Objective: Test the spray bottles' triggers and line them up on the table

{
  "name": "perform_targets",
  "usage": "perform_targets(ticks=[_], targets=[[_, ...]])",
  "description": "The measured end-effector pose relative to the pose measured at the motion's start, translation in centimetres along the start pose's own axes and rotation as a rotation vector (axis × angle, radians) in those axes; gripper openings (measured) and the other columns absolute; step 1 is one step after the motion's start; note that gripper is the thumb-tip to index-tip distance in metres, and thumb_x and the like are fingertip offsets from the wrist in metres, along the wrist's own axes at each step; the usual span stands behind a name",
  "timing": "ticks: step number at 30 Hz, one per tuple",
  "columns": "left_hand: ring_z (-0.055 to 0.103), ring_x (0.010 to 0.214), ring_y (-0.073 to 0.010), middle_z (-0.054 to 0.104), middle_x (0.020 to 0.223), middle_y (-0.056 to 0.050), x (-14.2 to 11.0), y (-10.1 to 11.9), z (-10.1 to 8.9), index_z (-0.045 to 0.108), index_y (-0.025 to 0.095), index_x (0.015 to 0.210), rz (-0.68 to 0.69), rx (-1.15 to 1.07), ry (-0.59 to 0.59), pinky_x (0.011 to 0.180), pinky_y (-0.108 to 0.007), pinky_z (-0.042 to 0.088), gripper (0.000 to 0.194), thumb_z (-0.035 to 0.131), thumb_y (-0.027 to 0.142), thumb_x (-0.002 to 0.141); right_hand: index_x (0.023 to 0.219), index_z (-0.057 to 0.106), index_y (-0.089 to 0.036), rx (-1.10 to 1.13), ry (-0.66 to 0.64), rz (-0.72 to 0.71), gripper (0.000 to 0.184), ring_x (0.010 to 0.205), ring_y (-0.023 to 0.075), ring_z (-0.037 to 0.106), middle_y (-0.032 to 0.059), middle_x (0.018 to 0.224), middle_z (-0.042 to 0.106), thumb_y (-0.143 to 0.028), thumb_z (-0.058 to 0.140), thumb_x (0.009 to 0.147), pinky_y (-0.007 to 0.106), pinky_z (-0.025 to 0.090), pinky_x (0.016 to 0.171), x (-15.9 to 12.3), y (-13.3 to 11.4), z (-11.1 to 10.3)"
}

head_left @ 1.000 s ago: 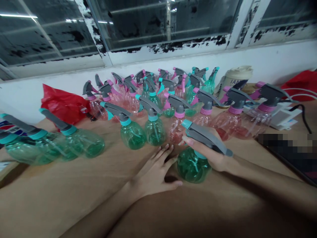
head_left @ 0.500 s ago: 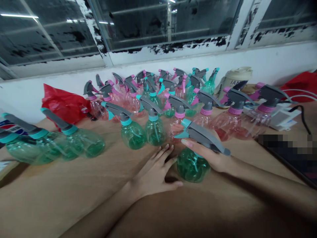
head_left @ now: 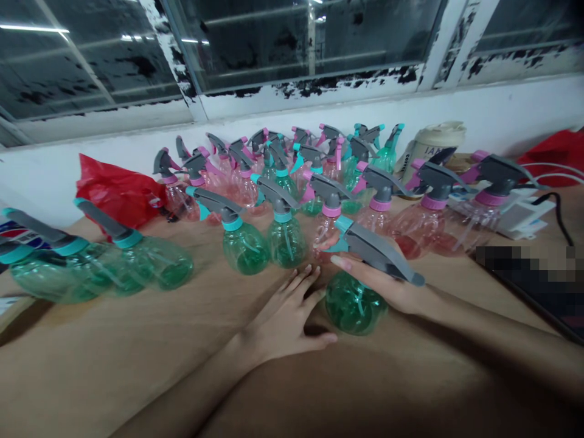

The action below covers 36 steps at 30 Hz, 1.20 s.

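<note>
1. Round, green clear-plastic spray bottle (head_left: 356,307): on wooden table (head_left: 137,347), well short of far edge.
2. Right hand (head_left: 399,295): fingers gripping bottle by neck. Left hand (head_left: 283,320): fingers spread, empty.
3. Judged: trigger-squeezing step; next calls for steady hold.

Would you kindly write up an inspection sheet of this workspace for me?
Surface: brown tabletop, bottles standing across its middle and back.
Job's things: green spray bottle in hand; other spray bottles, with teal or pink collars, behind and to its left.
Clutter: red bag at left; lettered cup at back right.
Hands: right hand grips the held bottle below its spray head; left hand rests open on the tabletop.
Cables: black cable and white cable at right.
Surroundings: white wall; windows with patchy, dark-marked frames.
</note>
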<state>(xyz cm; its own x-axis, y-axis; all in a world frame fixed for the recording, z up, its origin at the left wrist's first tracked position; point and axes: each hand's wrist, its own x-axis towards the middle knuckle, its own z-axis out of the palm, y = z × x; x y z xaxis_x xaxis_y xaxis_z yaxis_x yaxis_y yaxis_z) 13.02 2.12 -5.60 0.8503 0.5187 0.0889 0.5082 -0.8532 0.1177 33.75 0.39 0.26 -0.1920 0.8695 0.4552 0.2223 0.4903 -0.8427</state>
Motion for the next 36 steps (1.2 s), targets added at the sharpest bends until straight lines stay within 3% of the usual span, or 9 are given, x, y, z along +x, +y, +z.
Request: perform_targets(ticks=[4, 16, 21, 25, 30, 36], targets=[[0.016, 0.141, -0.0337, 0.027, 0.150, -0.020, -0.04, 0.12, -0.13, 0.040, 0.011, 0.137, -0.005, 0.002, -0.007, 0.113, -0.051, 0.021, 0.080, 0.051, 0.067, 0.081, 0.087, 0.063, -0.026, -0.047, 0.004, -0.028, 0.012, 0.056, 0.0138, 0.054, -0.0022, 0.071, 0.061, -0.038, 0.059, 0.085, 0.030, 0.044, 0.054, 0.01, 0.08, -0.07], [0.014, 0.141, -0.0329, 0.028, 0.150, -0.019, -0.07, 0.05, 0.08, 0.040, 0.010, 0.137, 0.008, -0.001, -0.002, 0.113, -0.050, 0.020, 0.080, 0.052, 0.066, 0.081, 0.075, 0.055, -0.025, -0.089, -0.002, -0.037, 0.016, 0.062, 0.0134, 0.054, -0.0037, 0.067, 0.055, -0.035, 0.059, 0.086, 0.028, 0.045, 0.061, -0.35, -0.07, -0.32], [0.015, 0.141, -0.0333, 0.027, 0.151, -0.018, 0.00, 0.05, 0.05, 0.039, 0.012, 0.138, 0.004, -0.027, 0.017, 0.113, -0.052, 0.020, 0.079, 0.053, 0.064, 0.081, 0.090, 0.062, -0.027, -0.020, -0.092, -0.018, 0.010, 0.072, 0.0169, 0.060, -0.0005, 0.083, 0.064, -0.035, 0.058, 0.086, 0.034, 0.050, 0.072, -0.29, -0.14, -0.39], [0.016, 0.141, -0.0341, 0.027, 0.151, -0.018, 0.10, 0.18, -0.20, 0.039, 0.012, 0.137, -0.003, -0.043, 0.009, 0.113, -0.052, 0.021, 0.078, 0.055, 0.063, 0.080, 0.106, 0.063, -0.030, 0.040, -0.058, 0.009, 0.023, 0.088, 0.0194, 0.064, 0.0014, 0.103, 0.067, -0.034, 0.060, 0.084, 0.036, 0.053, 0.080, -0.37, 0.16, -0.14], [0.016, 0.141, -0.0338, 0.027, 0.150, -0.020, 0.18, 0.29, -0.42, 0.038, 0.010, 0.138, -0.006, -0.006, -0.019, 0.113, -0.051, 0.021, 0.080, 0.054, 0.063, 0.080, 0.111, 0.062, -0.028, -0.037, 0.025, -0.029, 0.030, 0.090, 0.0195, 0.064, 0.0018, 0.100, 0.068, -0.035, 0.064, 0.083, 0.035, 0.052, 0.081, -0.58, 0.10, -0.10], [0.016, 0.141, -0.0325, 0.029, 0.149, -0.020, 0.18, 0.30, -0.38, 0.040, 0.011, 0.138, -0.009, 0.016, -0.029, 0.113, -0.050, 0.022, 0.080, 0.054, 0.065, 0.080, 0.106, 0.064, -0.029, -0.071, 0.055, -0.078, 0.024, 0.095, 0.0222, 0.064, 0.0020, 0.101, 0.068, -0.033, 0.064, 0.082, 0.038, 0.052, 0.084, -0.44, -0.33, -0.06]])
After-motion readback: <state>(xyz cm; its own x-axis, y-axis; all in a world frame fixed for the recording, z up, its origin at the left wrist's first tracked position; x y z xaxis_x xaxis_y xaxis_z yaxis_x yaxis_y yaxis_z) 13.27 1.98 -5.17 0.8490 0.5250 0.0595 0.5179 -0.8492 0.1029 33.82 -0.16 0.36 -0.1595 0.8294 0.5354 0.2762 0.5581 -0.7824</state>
